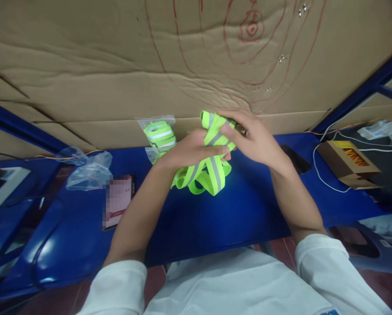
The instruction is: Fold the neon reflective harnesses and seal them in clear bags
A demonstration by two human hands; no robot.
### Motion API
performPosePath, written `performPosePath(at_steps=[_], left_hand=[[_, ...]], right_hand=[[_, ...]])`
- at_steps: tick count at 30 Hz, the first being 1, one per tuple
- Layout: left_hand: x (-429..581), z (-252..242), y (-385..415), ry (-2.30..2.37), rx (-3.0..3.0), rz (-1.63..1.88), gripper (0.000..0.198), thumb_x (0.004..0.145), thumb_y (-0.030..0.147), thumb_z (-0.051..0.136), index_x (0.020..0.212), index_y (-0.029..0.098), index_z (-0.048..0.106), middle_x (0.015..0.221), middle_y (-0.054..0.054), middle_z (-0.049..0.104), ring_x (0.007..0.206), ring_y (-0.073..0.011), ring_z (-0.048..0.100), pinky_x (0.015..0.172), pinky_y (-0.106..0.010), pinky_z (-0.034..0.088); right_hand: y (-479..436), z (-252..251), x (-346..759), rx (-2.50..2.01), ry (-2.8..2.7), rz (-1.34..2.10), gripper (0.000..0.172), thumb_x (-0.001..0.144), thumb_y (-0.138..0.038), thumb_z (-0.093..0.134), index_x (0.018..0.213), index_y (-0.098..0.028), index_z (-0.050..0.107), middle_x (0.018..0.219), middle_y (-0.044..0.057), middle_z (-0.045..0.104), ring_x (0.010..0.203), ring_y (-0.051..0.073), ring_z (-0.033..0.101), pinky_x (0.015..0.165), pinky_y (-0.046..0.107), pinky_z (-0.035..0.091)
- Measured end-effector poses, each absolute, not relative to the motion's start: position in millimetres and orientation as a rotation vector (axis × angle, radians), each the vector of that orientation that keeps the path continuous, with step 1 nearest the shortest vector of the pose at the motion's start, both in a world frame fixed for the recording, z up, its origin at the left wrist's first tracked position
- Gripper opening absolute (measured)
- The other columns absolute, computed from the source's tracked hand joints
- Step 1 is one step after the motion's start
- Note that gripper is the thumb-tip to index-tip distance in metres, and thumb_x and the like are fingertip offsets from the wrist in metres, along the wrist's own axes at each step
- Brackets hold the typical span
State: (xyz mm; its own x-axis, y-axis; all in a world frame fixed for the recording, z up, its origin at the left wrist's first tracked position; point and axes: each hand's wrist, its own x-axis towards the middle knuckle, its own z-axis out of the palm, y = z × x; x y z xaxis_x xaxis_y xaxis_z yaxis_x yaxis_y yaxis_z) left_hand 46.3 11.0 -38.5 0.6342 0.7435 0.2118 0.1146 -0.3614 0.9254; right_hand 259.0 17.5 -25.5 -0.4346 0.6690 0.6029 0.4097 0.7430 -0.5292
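Note:
A neon yellow-green reflective strap [216,174] with a silver stripe is partly bunched between my two hands. Its loose loops hang down below them, just over the blue table. My left hand [196,148] pinches the strap from the left, thumb pointing right. My right hand [248,135] curls over the bunched upper part, its fingers largely behind the strap. Left of my hands, a clear zip bag [158,119] holds a rolled strap [159,136] of the same colour; my left wrist hides part of it.
The blue table [241,214] meets a cardboard wall [94,96] with red drawn rings. Crumpled clear plastic bags [89,173] and a booklet [119,201] lie left. A dark phone [296,158], an opened cardboard box [348,162] and a white cable [318,168] are right.

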Motion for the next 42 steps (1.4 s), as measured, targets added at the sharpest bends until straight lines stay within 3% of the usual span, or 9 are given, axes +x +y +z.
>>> performPosePath(at_steps=[5,9,12,19,24,27,31,34,42], left_hand=[[45,-34,8,0.615,1.782,0.792,0.03,0.086,0.044,0.09,0.09,0.016,0.08,0.09,-0.007,0.08,0.087,-0.0245,0.078,0.078,-0.033,0.065],[45,-37,11,0.633,1.598,0.71,0.029,0.086,0.04,0.089,0.099,0.015,0.08,0.1,-0.009,0.081,0.095,-0.0269,0.079,0.083,-0.036,0.066],[46,-43,15,0.657,1.486,0.64,0.036,0.081,0.037,0.093,0.108,0.016,0.08,0.108,-0.01,0.081,0.103,-0.0295,0.079,0.09,-0.04,0.067],[55,-54,19,0.843,1.575,0.676,0.049,0.072,0.04,0.097,0.108,0.014,0.077,0.105,-0.01,0.08,0.091,-0.0279,0.076,0.078,-0.036,0.063],[60,-59,21,0.861,1.527,0.683,0.053,0.073,0.034,0.094,0.119,0.016,0.075,0.112,-0.009,0.079,0.095,-0.026,0.076,0.078,-0.033,0.062],[67,-61,19,0.822,1.435,0.733,0.052,0.07,0.032,0.096,0.116,0.017,0.076,0.111,-0.008,0.08,0.097,-0.0267,0.077,0.082,-0.035,0.064],[86,-67,15,0.621,1.216,0.901,0.067,0.055,0.027,0.106,0.114,0.018,0.076,0.114,-0.008,0.08,0.107,-0.0294,0.077,0.097,-0.041,0.063],[96,-73,12,0.57,1.065,0.882,0.063,0.052,0.025,0.106,0.108,0.016,0.077,0.106,-0.01,0.081,0.1,-0.0303,0.078,0.095,-0.044,0.064],[103,-80,4,0.597,1.065,0.753,0.055,0.057,0.022,0.104,0.105,0.015,0.079,0.11,-0.01,0.081,0.098,-0.0274,0.078,0.091,-0.041,0.063]], right_hand=[[6,-22,253,-0.836,-2.22,0.458,0.058,0.098,-0.068,0.066,0.13,-0.019,0.072,0.107,0.006,0.078,0.095,0.024,0.075,0.092,0.038,0.058],[12,-27,250,-0.792,-2.123,0.287,0.058,0.097,-0.064,0.07,0.136,-0.021,0.072,0.134,0.01,0.073,0.127,0.029,0.069,0.111,0.042,0.053],[15,-28,251,-0.765,-2.07,0.24,0.057,0.095,-0.063,0.073,0.133,-0.021,0.074,0.136,0.009,0.073,0.131,0.029,0.067,0.116,0.044,0.051],[14,-22,258,-0.935,-1.788,0.543,0.051,0.091,-0.07,0.073,0.092,-0.019,0.078,0.082,0.003,0.072,0.083,0.021,0.07,0.079,0.036,0.06],[21,-24,262,-0.967,-1.717,0.672,0.057,0.089,-0.076,0.072,0.086,-0.019,0.075,0.081,0.003,0.071,0.076,0.019,0.067,0.069,0.034,0.059],[21,-30,256,-0.994,-1.715,0.433,0.054,0.091,-0.074,0.07,0.086,-0.021,0.074,0.078,0.003,0.07,0.076,0.021,0.068,0.076,0.039,0.061],[15,-36,247,-0.997,-1.753,0.13,0.041,0.099,-0.064,0.066,0.111,-0.026,0.076,0.108,0.008,0.078,0.098,0.029,0.073,0.093,0.047,0.061],[13,-37,247,-1.012,-1.788,0.08,0.039,0.103,-0.061,0.061,0.121,-0.029,0.074,0.122,0.009,0.077,0.112,0.032,0.073,0.1,0.048,0.061],[17,-38,251,-0.969,-1.813,-0.036,0.04,0.103,-0.06,0.063,0.118,-0.026,0.076,0.119,0.007,0.079,0.114,0.031,0.073,0.103,0.047,0.058]])
